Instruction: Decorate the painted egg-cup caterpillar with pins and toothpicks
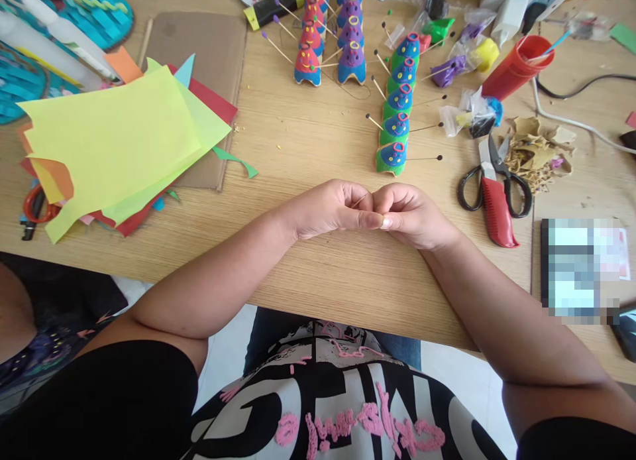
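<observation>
My left hand and my right hand meet over the table, thumb tips touching and fingers curled. A thin light stick, mostly hidden, shows at the fingers of my left hand. Whatever my right hand pinches is too small to make out. Just beyond them stands a green and blue caterpillar figure with dark-tipped sticks at its sides. Farther back are a red and blue figure and a purple and blue one, both with sticks in them.
Coloured paper sheets overlap a brown cardboard piece at the left. Scissors, carton scraps and a red cup lie at the right. Bagged clay is near the cup. A person's arm shows at the lower left.
</observation>
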### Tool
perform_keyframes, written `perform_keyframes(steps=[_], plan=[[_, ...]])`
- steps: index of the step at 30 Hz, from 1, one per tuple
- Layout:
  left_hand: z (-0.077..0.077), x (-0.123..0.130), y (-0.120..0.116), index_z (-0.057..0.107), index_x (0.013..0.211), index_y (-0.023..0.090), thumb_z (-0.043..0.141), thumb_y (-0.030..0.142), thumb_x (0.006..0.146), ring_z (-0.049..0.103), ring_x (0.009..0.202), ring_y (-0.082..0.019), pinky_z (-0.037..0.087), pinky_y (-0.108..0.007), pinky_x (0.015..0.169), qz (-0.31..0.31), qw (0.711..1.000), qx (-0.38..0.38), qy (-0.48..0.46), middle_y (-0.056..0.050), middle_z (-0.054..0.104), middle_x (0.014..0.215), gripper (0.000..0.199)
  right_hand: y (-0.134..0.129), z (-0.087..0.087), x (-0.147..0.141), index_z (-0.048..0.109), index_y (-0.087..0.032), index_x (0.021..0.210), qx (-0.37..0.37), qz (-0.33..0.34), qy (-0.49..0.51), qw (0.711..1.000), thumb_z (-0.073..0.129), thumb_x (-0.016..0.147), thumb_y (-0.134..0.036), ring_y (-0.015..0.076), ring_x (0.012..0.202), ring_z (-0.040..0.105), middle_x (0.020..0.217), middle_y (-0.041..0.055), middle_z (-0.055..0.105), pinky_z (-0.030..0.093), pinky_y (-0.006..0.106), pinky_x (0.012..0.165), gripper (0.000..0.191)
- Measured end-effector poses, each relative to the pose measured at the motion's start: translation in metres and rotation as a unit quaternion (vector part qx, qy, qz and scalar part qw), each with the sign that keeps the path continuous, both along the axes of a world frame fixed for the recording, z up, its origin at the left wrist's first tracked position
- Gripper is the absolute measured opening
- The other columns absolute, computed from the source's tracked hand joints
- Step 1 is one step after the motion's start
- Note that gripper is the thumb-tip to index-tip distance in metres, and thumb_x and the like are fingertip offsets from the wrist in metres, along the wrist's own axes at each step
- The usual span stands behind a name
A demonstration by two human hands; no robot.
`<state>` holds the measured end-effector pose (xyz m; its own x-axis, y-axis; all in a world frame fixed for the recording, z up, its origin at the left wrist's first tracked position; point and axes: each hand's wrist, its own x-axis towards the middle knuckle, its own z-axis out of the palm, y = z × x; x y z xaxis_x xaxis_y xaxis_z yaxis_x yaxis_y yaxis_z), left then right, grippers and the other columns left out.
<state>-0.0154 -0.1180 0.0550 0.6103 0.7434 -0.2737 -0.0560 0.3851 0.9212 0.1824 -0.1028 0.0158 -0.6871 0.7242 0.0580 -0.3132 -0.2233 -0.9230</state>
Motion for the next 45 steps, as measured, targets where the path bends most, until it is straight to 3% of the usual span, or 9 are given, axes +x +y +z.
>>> perform_keyframes(steps=[13, 17, 20, 24, 29, 35, 41, 45], plan=[[0.000, 0.002, -0.002, 0.054, 0.062, 0.017, 0.099, 0.062, 0.055, 0.029, 0.052, -0.005, 0.016, -0.024, 0.050, 0.014, 1.000, 0.000, 0.007, 0.008, 0.038, 0.055, 0.064, 0.001, -0.001, 0.000, 0.058, -0.017, 0.068, 0.007, 0.004, 0.003, 1.000, 0.093, 0.076, -0.040, 0.0066, 0.058, 0.050, 0.062, -0.0064, 0.058, 0.038, 0.021, 0.057, 0.043], [-0.001, 0.000, -0.002, 0.057, 0.068, 0.017, 0.094, 0.063, 0.066, 0.030, 0.050, -0.005, 0.018, -0.024, 0.048, 0.014, 1.000, 0.011, -0.015, 0.008, 0.040, 0.056, 0.059, 0.000, 0.000, -0.002, 0.057, -0.019, 0.070, -0.008, -0.014, 0.023, 1.000, 0.091, 0.079, -0.041, 0.0052, 0.052, 0.042, 0.059, -0.0079, 0.054, 0.032, 0.020, 0.050, 0.042], [-0.001, -0.002, 0.001, 0.063, 0.079, 0.017, 0.086, 0.061, 0.080, 0.038, 0.052, -0.006, 0.026, -0.023, 0.049, 0.058, 0.997, 0.057, -0.016, 0.006, 0.051, 0.060, 0.049, -0.001, 0.003, -0.004, 0.058, -0.020, 0.074, -0.030, -0.050, 0.024, 0.998, 0.089, 0.081, -0.046, 0.0057, 0.051, 0.040, 0.060, -0.0076, 0.054, 0.031, 0.020, 0.046, 0.041], [-0.003, -0.005, 0.006, 0.069, 0.092, 0.019, 0.080, 0.044, 0.091, 0.055, 0.065, -0.010, 0.040, -0.023, 0.059, 0.158, 0.972, 0.170, 0.041, 0.002, 0.062, 0.073, 0.027, -0.001, 0.007, -0.005, 0.066, -0.022, 0.084, -0.052, -0.102, 0.000, 0.993, 0.088, 0.081, -0.048, 0.0079, 0.057, 0.049, 0.070, -0.0038, 0.062, 0.038, 0.022, 0.049, 0.034], [-0.005, -0.010, 0.008, 0.074, 0.090, 0.022, 0.079, 0.027, 0.089, 0.042, 0.059, -0.010, 0.032, -0.026, 0.059, 0.204, 0.922, 0.295, 0.150, 0.005, 0.047, 0.063, 0.007, 0.000, 0.005, -0.005, 0.072, -0.024, 0.089, -0.070, -0.143, -0.013, 0.987, 0.090, 0.079, -0.043, 0.0099, 0.065, 0.055, 0.077, -0.0018, 0.064, 0.047, 0.024, 0.056, 0.028], [0.000, -0.014, 0.008, 0.079, 0.091, 0.024, 0.078, 0.025, 0.089, 0.037, 0.057, -0.011, 0.030, -0.028, 0.061, 0.197, 0.890, 0.362, 0.194, 0.006, 0.042, 0.059, 0.002, 0.000, 0.002, -0.006, 0.075, -0.023, 0.092, -0.076, -0.160, -0.008, 0.984, 0.090, 0.081, -0.038, 0.0082, 0.065, 0.055, 0.077, -0.0027, 0.065, 0.047, 0.022, 0.057, 0.024], [0.002, -0.016, 0.010, 0.079, 0.089, 0.023, 0.079, 0.023, 0.088, 0.045, 0.061, -0.012, 0.034, -0.029, 0.064, 0.173, 0.883, 0.379, 0.218, 0.004, 0.053, 0.063, 0.001, 0.000, 0.003, -0.006, 0.076, -0.022, 0.090, -0.080, -0.155, -0.020, 0.985, 0.090, 0.081, -0.038, 0.0072, 0.063, 0.055, 0.075, -0.0030, 0.066, 0.047, 0.021, 0.055, 0.023], [0.000, -0.018, 0.011, 0.079, 0.090, 0.023, 0.077, 0.023, 0.090, 0.053, 0.067, -0.013, 0.039, -0.029, 0.069, 0.149, 0.858, 0.427, 0.243, 0.002, 0.060, 0.068, 0.002, 0.000, 0.004, -0.007, 0.076, -0.023, 0.084, -0.082, -0.157, -0.021, 0.984, 0.092, 0.079, -0.038, 0.0066, 0.060, 0.056, 0.073, -0.0030, 0.067, 0.047, 0.020, 0.053, 0.022]])
